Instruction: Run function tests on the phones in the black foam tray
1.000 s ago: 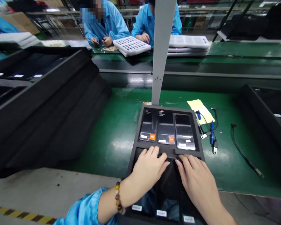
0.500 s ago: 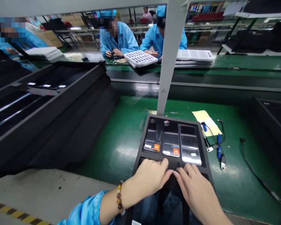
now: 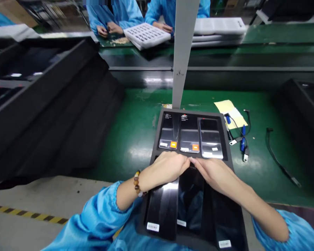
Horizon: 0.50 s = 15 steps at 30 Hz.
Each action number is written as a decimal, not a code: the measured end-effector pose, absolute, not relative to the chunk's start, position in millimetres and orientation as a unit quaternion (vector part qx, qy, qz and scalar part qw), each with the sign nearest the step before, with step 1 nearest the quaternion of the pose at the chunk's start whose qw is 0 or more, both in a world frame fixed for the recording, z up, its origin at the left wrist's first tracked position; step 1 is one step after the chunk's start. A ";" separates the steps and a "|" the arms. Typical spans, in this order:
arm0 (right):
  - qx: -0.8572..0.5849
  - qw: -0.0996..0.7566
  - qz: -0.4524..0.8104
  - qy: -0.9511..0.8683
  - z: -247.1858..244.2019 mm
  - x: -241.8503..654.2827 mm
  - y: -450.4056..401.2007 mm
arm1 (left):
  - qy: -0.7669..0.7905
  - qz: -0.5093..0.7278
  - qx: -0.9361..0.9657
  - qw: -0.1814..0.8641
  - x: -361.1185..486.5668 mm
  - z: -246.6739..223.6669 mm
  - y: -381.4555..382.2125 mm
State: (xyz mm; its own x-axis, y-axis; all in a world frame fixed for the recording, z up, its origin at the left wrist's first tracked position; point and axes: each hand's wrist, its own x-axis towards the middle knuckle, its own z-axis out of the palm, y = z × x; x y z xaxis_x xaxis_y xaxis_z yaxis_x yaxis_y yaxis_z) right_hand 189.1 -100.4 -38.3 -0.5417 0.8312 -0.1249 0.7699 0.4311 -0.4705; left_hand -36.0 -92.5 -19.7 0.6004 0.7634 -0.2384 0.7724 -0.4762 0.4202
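Note:
A black foam tray [image 3: 231,167] on the green bench holds smartphones in two rows. Over the upper end of the lower row's middle smartphone [image 3: 190,202], my left hand [image 3: 170,165] and my right hand [image 3: 216,172] meet, fingertips pinched together. Whatever lies between the fingers is too small or hidden to make out. Below my left wrist lies another smartphone [image 3: 162,209] with a white label. The smartphone at lower right [image 3: 226,219] is partly under my right forearm. In the upper row sit a left smartphone [image 3: 169,130], a middle one [image 3: 189,134] and a right one [image 3: 211,139].
Stacked black trays [image 3: 68,115] rise at the left, and another dark tray [image 3: 303,104] is at the right. A metal post [image 3: 181,59] stands behind my tray. Yellow paper [image 3: 231,113], a blue pen [image 3: 243,137] and cables [image 3: 278,162] lie to the right. Co-workers sit across.
The view has tipped down, showing more of the tray's lower row. My fingertips have stayed close together above the middle smartphone, and my forearms have spread outward.

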 end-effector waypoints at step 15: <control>-0.550 -0.014 0.448 -0.705 -34.5 183.2 -94.8 | 0.499 -0.034 0.823 0.269 -25.9 -4.4 -96.4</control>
